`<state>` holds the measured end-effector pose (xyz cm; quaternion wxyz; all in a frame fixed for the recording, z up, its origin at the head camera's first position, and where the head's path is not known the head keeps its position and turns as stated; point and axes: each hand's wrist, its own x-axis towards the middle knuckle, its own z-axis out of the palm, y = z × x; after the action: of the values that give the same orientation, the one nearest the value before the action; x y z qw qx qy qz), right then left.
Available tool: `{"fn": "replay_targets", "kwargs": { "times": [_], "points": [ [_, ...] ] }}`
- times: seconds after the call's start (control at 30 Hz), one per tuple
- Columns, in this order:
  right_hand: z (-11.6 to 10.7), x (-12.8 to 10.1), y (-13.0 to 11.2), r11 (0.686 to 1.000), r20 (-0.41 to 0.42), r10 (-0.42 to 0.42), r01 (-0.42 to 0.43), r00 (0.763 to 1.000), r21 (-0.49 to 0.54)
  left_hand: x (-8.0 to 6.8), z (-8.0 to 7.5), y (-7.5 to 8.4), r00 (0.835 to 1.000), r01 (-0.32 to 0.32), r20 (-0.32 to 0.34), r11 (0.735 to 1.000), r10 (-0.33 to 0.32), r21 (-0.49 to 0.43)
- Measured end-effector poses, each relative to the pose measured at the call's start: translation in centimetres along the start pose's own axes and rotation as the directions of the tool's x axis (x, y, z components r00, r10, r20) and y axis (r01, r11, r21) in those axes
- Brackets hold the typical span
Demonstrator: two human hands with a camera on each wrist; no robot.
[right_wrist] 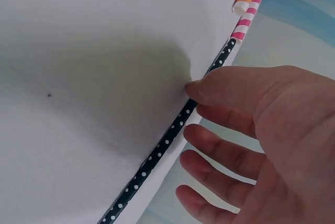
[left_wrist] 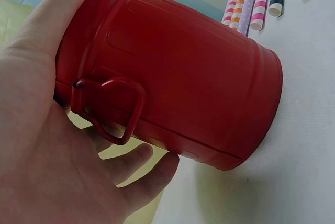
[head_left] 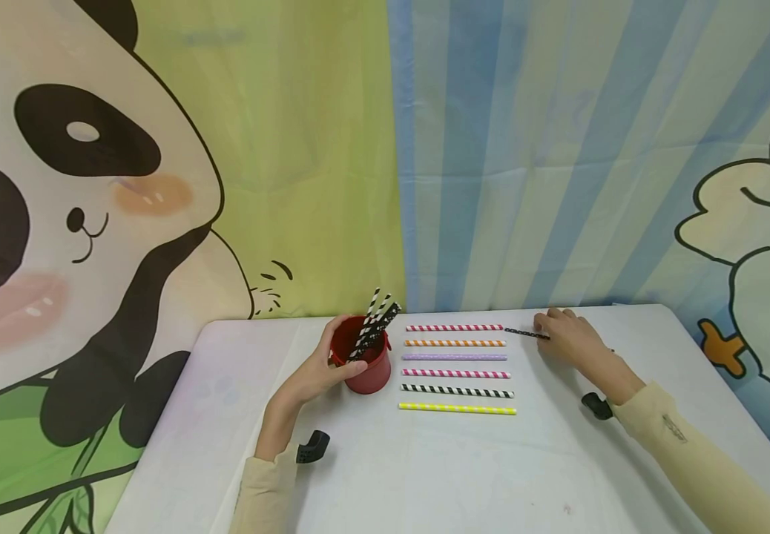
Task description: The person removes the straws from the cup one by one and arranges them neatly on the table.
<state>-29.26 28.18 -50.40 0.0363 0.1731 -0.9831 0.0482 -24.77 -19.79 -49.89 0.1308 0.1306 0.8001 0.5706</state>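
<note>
My left hand [head_left: 311, 374] grips a small red metal bucket [head_left: 373, 377] near its rim, with the thumb on the near side. A wire handle loop on the bucket's side shows in the left wrist view. Several black-and-white paper straws [head_left: 373, 326], some striped and some dotted, lean inside it. Over at the right, my right hand [head_left: 568, 340] pinches a black straw with white dots [right_wrist: 159, 149] between thumb and index finger. One end of this straw lies close to the end of the red-and-white striped straw [head_left: 455, 327]; the other fingers are spread beside it.
Below the red striped straw, a column of straws lies between my hands: orange striped [head_left: 455, 343], purple dotted [head_left: 455, 357], pink striped [head_left: 455, 374], black striped [head_left: 457, 391] and yellow [head_left: 457, 409]. A white cloth [head_left: 438, 475] covers the table; a printed curtain [head_left: 318, 148] hangs behind.
</note>
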Motion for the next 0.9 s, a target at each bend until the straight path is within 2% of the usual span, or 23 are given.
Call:
{"fn": "replay_targets", "kwargs": {
  "times": [0.23,0.9],
  "points": [
    [0.05,-0.26,0.29,0.999,-0.014,-0.004,0.003,1.000,-0.041,0.08,-0.08,-0.12,1.000,0.001,0.003,1.000,-0.001,0.001],
    [-0.07,0.44,0.49,1.000,-0.031,0.015,-0.015,0.999,-0.019,-0.05,0.02,0.03,1.000,-0.001,-0.004,1.000,0.001,0.006]
  ]
}}
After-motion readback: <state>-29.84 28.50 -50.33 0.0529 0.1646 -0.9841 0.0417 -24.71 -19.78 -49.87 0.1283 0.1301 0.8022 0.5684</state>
